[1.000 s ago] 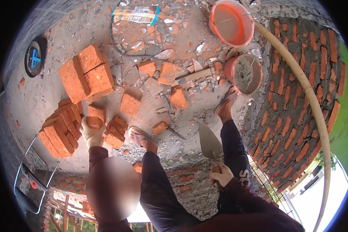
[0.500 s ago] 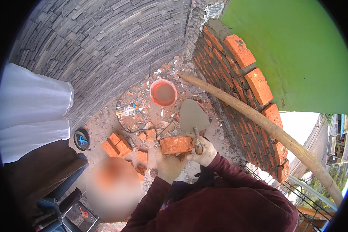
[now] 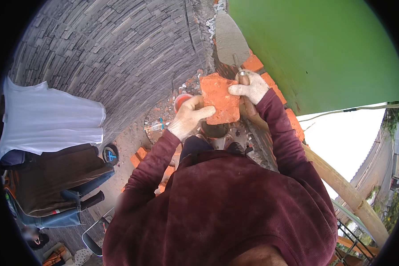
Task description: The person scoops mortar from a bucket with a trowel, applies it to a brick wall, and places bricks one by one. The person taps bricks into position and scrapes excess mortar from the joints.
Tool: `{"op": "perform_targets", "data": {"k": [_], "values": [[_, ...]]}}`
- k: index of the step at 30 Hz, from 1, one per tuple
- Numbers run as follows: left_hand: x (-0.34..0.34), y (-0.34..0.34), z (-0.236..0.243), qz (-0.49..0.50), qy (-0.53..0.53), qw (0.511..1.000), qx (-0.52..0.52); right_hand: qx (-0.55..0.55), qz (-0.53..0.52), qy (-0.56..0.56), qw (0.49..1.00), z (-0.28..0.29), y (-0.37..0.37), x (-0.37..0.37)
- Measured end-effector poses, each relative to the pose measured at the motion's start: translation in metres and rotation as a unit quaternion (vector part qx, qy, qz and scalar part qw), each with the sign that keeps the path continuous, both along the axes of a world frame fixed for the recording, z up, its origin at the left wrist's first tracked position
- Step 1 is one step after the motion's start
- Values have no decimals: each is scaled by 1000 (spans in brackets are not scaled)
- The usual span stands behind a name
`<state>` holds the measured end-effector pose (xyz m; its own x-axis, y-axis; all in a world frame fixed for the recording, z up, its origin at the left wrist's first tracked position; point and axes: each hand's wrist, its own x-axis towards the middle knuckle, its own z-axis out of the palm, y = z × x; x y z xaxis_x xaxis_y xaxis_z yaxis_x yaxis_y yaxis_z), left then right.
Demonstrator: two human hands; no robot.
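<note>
One orange brick [image 3: 220,99], before your chest, long axis pointing away. Your left hand [image 3: 192,117] clamps its left edge; your right hand [image 3: 252,88], nearer the brick wall [image 3: 252,63], grips a trowel [image 3: 231,41] and its right edge.

Bright, diffuse daylight leaves only soft shadows, while the white patch [image 3: 346,144] at the right is blown out by glare. The brick [image 3: 219,98] looks fairly crisp; the grey stone wall [image 3: 115,53] bows with fisheye distortion, and black vignetting surrounds the view.
</note>
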<state>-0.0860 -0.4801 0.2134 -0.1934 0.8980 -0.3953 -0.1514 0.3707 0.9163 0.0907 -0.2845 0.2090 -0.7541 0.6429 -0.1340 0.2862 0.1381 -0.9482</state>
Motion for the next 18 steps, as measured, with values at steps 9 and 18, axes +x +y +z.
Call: {"op": "perform_targets", "data": {"k": [9, 18], "values": [[-44, 107, -79, 82, -199, 976, 36, 8, -179, 13, 984, -15, -63, 91], [-113, 297, -166, 162, -194, 967, -24, -276, -315, -7, 908, -27, -145, 116]]}}
